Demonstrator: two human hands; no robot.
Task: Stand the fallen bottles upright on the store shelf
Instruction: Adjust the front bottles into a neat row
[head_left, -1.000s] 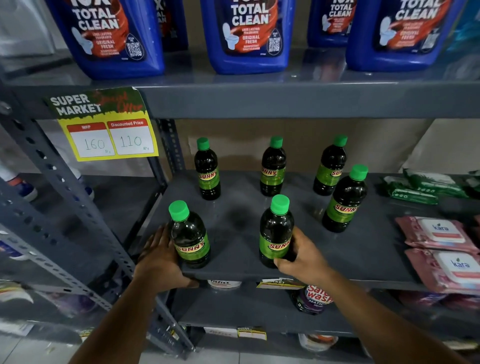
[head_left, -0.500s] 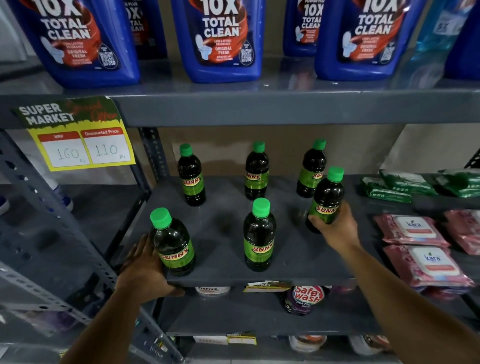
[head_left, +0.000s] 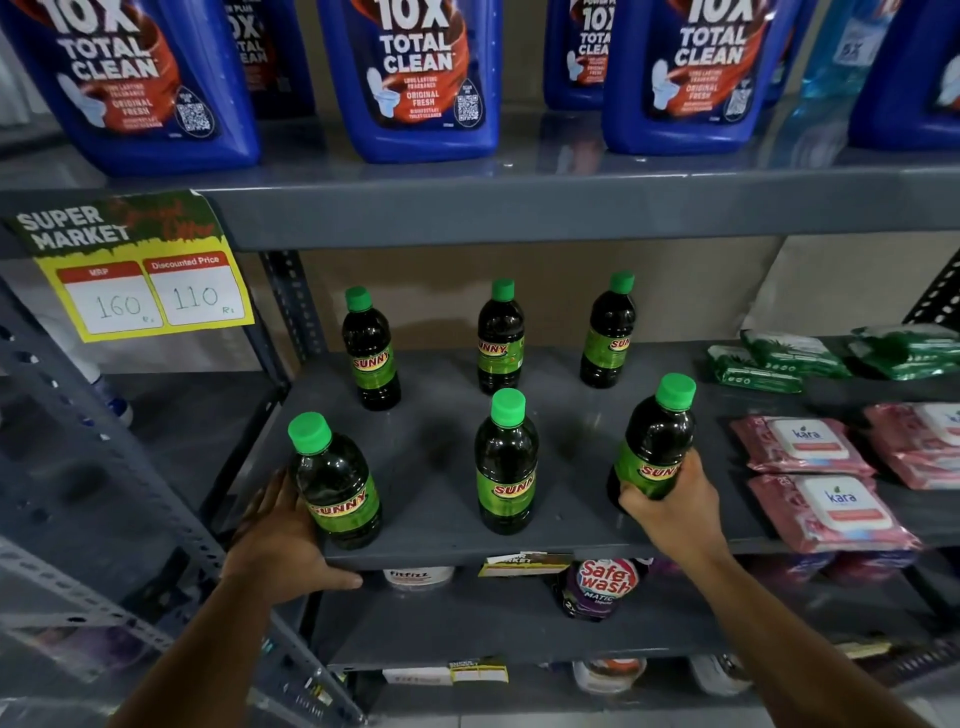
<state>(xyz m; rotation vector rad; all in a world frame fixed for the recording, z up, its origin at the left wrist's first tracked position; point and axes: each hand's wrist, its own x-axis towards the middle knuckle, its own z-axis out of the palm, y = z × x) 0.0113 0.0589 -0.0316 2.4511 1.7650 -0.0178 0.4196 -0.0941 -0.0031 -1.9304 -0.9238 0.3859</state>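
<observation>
- Now six dark Sunny bottles with green caps stand on the grey middle shelf (head_left: 426, 457), set in two rows of three, every long axis vertical or close to it and every cap pointing up.
- Front right bottle (head_left: 655, 436) leans slightly, cap tipped toward the right and away from the viewer; its base is hidden by the fingers, so whether it rests on the shelf cannot be told.
- Right hand (head_left: 670, 499) is closed around the lower body of that bottle, fingers wrapped over the green label.
- Front left bottle (head_left: 332, 483) stands at the shelf's front left corner, cap tilted a little to the left.
- Left hand (head_left: 283, 540) lies against this bottle's left side with fingers loosely spread behind it and the thumb hooked under the shelf's front edge; it cups rather than clasps.
- Front middle bottle (head_left: 506, 462) stands untouched between the two hands.
- Back row: back left bottle (head_left: 370, 349), back middle bottle (head_left: 500, 338) and back right bottle (head_left: 608, 332), all upright, well apart from each other.
- Pink wipe packs (head_left: 826, 483) lie flat to the right on the same level, green packs (head_left: 779, 356) behind them.
- Blue cleaner jugs (head_left: 415, 78) fill the shelf above; a yellow price tag (head_left: 140, 270) hangs from its left edge.
</observation>
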